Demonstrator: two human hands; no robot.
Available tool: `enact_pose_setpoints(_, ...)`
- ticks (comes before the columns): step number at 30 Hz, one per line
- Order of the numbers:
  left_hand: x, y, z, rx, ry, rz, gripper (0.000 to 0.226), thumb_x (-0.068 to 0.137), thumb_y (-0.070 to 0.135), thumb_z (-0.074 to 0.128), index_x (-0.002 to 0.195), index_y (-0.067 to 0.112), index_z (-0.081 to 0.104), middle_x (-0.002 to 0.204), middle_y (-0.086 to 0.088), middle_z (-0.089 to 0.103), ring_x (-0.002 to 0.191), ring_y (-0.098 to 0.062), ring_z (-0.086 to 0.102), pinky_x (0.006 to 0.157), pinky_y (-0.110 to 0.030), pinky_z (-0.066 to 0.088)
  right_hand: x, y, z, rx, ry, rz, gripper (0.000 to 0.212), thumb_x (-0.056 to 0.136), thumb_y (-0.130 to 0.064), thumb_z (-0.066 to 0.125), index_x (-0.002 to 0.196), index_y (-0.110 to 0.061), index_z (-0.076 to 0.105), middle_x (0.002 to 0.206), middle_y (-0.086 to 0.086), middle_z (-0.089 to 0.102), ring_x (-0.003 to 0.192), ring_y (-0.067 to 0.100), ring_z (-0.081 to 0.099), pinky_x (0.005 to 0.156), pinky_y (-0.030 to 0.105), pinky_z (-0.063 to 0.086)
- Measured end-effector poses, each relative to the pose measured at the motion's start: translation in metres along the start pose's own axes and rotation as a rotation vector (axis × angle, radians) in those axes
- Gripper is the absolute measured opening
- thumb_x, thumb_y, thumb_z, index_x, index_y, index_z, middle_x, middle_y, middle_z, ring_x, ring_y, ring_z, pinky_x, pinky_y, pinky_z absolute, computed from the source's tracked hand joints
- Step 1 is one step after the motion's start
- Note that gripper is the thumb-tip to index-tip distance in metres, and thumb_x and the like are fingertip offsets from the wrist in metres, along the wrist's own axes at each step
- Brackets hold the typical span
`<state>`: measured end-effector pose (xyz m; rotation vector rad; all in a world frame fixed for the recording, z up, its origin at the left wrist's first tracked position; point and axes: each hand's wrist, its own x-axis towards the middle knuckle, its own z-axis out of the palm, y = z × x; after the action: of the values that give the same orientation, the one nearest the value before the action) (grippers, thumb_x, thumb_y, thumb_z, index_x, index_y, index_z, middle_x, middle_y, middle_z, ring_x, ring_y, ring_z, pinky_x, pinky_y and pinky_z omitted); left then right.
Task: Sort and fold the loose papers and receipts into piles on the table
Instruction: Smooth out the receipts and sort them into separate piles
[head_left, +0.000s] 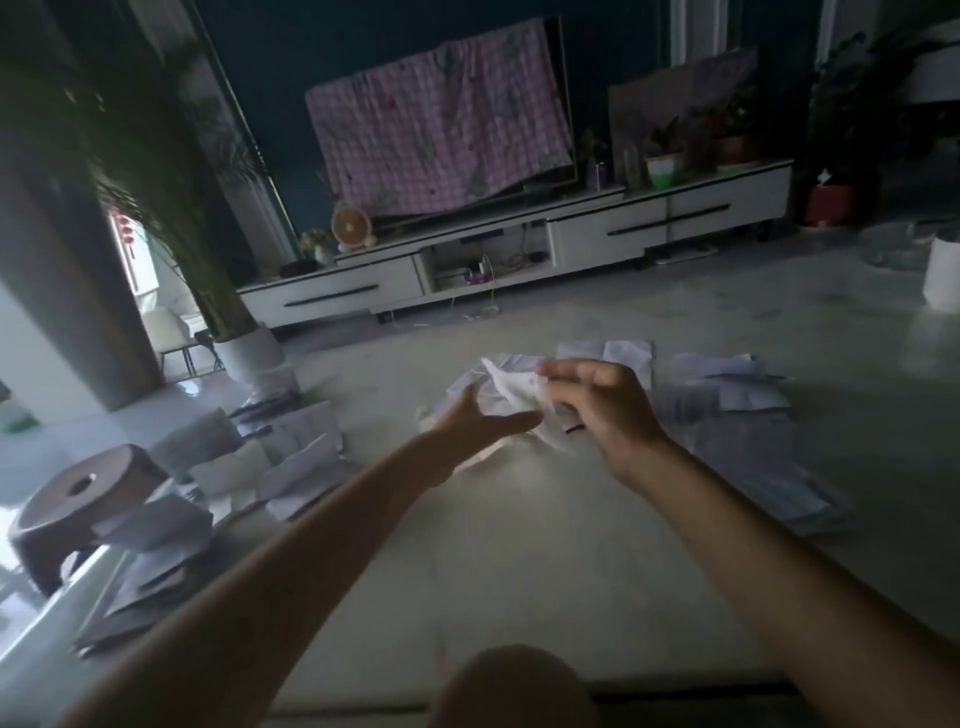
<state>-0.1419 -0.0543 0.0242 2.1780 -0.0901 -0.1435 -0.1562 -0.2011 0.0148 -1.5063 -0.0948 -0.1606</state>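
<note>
Both hands reach out over the middle of the table, meeting at a crumpled paper that sits toward the far edge. The left hand is spread, thumb up and fingers straight, lying against the near side of the crumpled paper. The right hand has its fingers bent in at the sheet's right side and seems to pinch it between thumb and forefinger, though motion blur softens the contact. More creased scraps lie on the surface just under and between the hands.

Several groups of paper lie around them. Flat sheets rest just behind the right hand near the far edge. A wide spread of overlapping receipts runs along the right side, from the far edge back toward the near one. Along the left edge sit folded slips, some standing tented, and darker sheets nearer the near-left corner. A brown roll stands at the left edge, touching those sheets. A white cup stands at the far-right corner.

Beyond the table, a pink checked cloth hangs over a screen on a low white cabinet, with potted plants on it.
</note>
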Motion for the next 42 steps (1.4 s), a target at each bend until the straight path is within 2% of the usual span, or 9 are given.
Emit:
enact_pose_setpoints(4, -0.007, -0.017, 0.006, -0.394, -0.141, 0.002, 0.088, 0.072, 0.048, 0.073, 0.142, 0.018, 0.028, 0.138, 0.002, 0.045, 0.112, -0.009, 0.050, 0.079, -0.023, 0.045, -0.004, -0.010, -0.007, 0.398, -0.064, 0.168, 0.020, 0.080, 0.006, 0.060, 0.088, -0.010, 0.069, 0.082, 0.006, 0.068, 0.076, 0.019, 0.062, 0.069, 0.028, 0.046)
enact_pose_setpoints(9, -0.010, -0.029, 0.021, -0.504, -0.342, 0.139, 0.097, 0.061, 0.063, 0.074, 0.141, 0.027, 0.032, 0.140, -0.003, 0.047, 0.128, -0.023, 0.045, 0.105, -0.054, 0.033, -0.016, 0.004, -0.022, 0.441, -0.119, 0.229, 0.026, 0.082, 0.012, 0.053, 0.098, -0.004, 0.067, 0.092, 0.009, 0.070, 0.082, 0.020, 0.065, 0.070, 0.026, 0.054)
enact_pose_setpoints(13, -0.012, -0.035, 0.030, -0.575, -0.328, 0.105, 0.083, 0.068, 0.062, 0.068, 0.132, 0.014, 0.044, 0.115, -0.003, 0.061, 0.104, -0.017, 0.058, 0.087, -0.031, 0.048, -0.012, 0.010, -0.023, 0.522, -0.134, 0.210, 0.025, 0.083, 0.011, 0.053, 0.096, -0.005, 0.068, 0.092, 0.008, 0.070, 0.085, 0.019, 0.065, 0.071, 0.024, 0.056)
enact_pose_setpoints(15, 0.002, -0.039, 0.030, -1.009, -0.448, -0.190, 0.039, 0.080, 0.061, 0.053, 0.108, 0.034, 0.054, 0.087, 0.027, 0.067, 0.088, 0.010, 0.058, 0.086, -0.010, 0.041, -0.003, 0.016, -0.013, 0.379, -0.099, 0.175, 0.026, 0.084, 0.008, 0.055, 0.093, -0.012, 0.068, 0.095, 0.007, 0.070, 0.087, 0.018, 0.066, 0.072, 0.024, 0.054)
enact_pose_setpoints(17, 0.004, -0.033, 0.027, -0.995, -0.324, -0.207, 0.014, 0.095, 0.040, 0.040, 0.090, 0.050, 0.049, 0.069, 0.054, 0.048, 0.076, 0.031, 0.046, 0.075, 0.005, 0.034, 0.012, 0.022, -0.003, 0.189, -0.053, 0.149, 0.027, 0.086, 0.003, 0.056, 0.092, -0.021, 0.068, 0.101, 0.007, 0.069, 0.092, 0.019, 0.065, 0.077, 0.028, 0.053)
enact_pose_setpoints(22, 0.020, -0.039, 0.034, -1.070, -0.241, -0.057, 0.025, 0.082, 0.021, 0.052, 0.097, 0.007, 0.066, 0.083, -0.010, 0.070, 0.069, -0.018, 0.068, 0.061, -0.027, 0.056, 0.039, 0.031, 0.008, -0.019, -0.019, 0.091, 0.026, 0.088, -0.002, 0.054, 0.105, -0.015, 0.067, 0.109, 0.001, 0.066, 0.094, 0.013, 0.062, 0.073, 0.019, 0.050)
enact_pose_setpoints(30, 0.029, -0.043, 0.041, -0.892, -0.123, -0.023, 0.017, 0.092, 0.011, 0.046, 0.097, 0.008, 0.062, 0.070, -0.005, 0.070, 0.061, -0.012, 0.067, 0.055, -0.026, 0.054, 0.044, 0.050, 0.002, -0.169, 0.039, -0.026, 0.023, 0.086, -0.007, 0.061, 0.106, -0.016, 0.065, 0.100, -0.006, 0.063, 0.087, 0.002, 0.057, 0.064, 0.003, 0.044)
enact_pose_setpoints(35, 0.026, -0.042, 0.040, -0.954, -0.132, 0.000, 0.021, 0.092, 0.005, 0.044, 0.092, 0.006, 0.065, 0.082, -0.010, 0.072, 0.072, -0.017, 0.070, 0.060, -0.027, 0.057, 0.039, 0.053, -0.006, -0.109, 0.031, 0.155, 0.039, 0.083, -0.014, 0.068, 0.117, -0.019, 0.049, 0.102, -0.003, 0.056, 0.093, 0.012, 0.055, 0.069, 0.016, 0.045)
enact_pose_setpoints(42, 0.024, -0.040, 0.043, -0.888, -0.075, 0.005, 0.017, 0.092, 0.003, 0.047, 0.092, 0.003, 0.064, 0.079, -0.009, 0.072, 0.070, -0.016, 0.069, 0.060, -0.024, 0.056, 0.032, 0.056, -0.013, -0.138, -0.030, 0.125, 0.012, 0.084, -0.016, 0.067, 0.085, -0.005, 0.065, 0.074, 0.000, 0.065, 0.064, 0.006, 0.058, 0.052, 0.008, 0.043)
